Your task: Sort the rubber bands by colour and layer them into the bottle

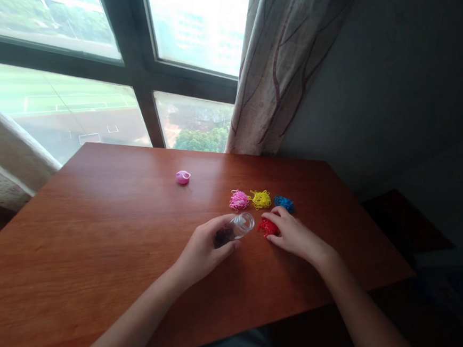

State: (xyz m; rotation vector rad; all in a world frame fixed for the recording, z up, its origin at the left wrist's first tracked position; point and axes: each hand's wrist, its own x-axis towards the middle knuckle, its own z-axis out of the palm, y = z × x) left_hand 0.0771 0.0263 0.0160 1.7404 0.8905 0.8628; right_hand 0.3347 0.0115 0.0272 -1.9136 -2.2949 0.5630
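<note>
My left hand (203, 249) is wrapped round a small clear jar (238, 227), tilted with its open mouth toward the right; something dark sits inside it. My right hand (291, 233) rests on the wooden table (90, 237), its fingers curled over a pile of red rubber bands (266, 227) right beside the jar's mouth. Behind the hands lie three more small piles in a row: pink bands (239, 200), yellow bands (261, 199) and blue bands (284, 203).
A small pink lid (182, 177) lies alone toward the back of the table. A window and a patterned curtain (280, 65) stand behind the table. A dark wall is on the right, and the table's right edge drops to a dim floor.
</note>
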